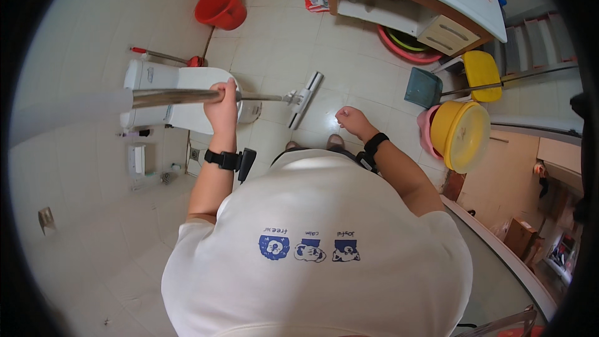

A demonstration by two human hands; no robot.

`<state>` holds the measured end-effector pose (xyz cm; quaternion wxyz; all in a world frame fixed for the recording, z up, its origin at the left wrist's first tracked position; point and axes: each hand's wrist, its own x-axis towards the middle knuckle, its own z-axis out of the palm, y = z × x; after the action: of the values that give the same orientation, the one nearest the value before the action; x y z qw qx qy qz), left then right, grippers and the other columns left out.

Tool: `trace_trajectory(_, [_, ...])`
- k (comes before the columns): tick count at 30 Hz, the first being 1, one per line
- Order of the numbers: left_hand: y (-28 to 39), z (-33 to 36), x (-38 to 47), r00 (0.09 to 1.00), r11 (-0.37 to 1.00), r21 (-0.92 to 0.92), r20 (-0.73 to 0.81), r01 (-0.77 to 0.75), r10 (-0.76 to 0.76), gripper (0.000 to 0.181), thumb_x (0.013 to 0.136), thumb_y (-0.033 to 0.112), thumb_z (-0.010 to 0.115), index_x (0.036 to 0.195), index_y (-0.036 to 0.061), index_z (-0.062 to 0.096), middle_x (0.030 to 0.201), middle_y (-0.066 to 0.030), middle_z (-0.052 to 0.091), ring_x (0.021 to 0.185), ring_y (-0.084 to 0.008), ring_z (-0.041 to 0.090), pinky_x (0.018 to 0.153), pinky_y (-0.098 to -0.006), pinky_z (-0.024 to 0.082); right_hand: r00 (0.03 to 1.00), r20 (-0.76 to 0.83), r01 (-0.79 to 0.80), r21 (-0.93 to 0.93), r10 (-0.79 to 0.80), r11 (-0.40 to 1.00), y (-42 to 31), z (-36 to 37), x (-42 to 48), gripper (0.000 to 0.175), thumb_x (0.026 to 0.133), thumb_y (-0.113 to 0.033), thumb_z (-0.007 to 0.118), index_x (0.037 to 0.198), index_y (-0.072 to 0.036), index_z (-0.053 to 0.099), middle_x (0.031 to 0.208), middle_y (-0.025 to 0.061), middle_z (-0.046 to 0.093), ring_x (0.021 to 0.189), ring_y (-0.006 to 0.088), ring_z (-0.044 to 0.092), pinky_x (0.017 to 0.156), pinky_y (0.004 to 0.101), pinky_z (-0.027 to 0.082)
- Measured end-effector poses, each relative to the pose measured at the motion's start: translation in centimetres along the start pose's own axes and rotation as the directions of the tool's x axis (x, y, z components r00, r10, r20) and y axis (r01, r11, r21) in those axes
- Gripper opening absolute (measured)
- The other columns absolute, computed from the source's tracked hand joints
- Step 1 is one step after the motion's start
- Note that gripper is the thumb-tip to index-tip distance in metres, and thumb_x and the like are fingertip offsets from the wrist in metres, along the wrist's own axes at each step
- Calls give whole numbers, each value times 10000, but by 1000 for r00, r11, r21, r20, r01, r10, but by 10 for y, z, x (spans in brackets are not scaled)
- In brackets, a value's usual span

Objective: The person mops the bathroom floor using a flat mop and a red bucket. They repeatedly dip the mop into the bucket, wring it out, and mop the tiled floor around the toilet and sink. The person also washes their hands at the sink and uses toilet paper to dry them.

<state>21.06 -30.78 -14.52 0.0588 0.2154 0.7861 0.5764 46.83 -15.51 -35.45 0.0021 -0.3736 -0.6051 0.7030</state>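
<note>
My left hand [222, 111] is closed around the metal pole [173, 98] of a mop, over the white toilet [201, 76]. The pole runs roughly level across the view, its pale upper end towards the left wall. At its other end, the narrow mop head [306, 99] lies slantwise on or just above the tiled floor [290, 42]; I cannot tell if it touches. My right hand [354, 121] is held in front of my body, fingers curled in and no object visible in them. Black straps circle both wrists.
A red bucket [222, 7] and a red-ended plunger [194, 61] stand by the left wall. A washbasin cabinet [449, 21] is ahead, with basins [386, 41] beneath. At right are a dustpan [422, 87], a yellow stool [482, 75] and a yellow tub [440, 131].
</note>
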Motion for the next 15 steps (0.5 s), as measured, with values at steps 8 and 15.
trace_trajectory(8, [-4, 76, 48, 978, 996, 66, 200, -68, 53, 272, 810, 213, 664, 684, -13, 579, 607, -66, 574, 607, -143, 546, 595, -291, 438, 872, -142, 392, -373, -469, 841, -85, 21, 15, 606, 789, -176, 666, 1313, -18, 405, 1139, 184, 520, 1087, 267, 500, 920, 358, 414])
trace_trajectory(15, [-25, 173, 102, 850, 980, 117, 521, -163, 79, 284, 780, 242, 650, 943, 13, 604, 744, -89, 639, 697, -217, 626, 617, -362, 474, 595, -111, 791, -92, -796, 605, -280, 18, 75, 703, 805, -162, 656, 1393, -29, 294, 1247, 105, 480, 1166, 217, 462, 979, 324, 355])
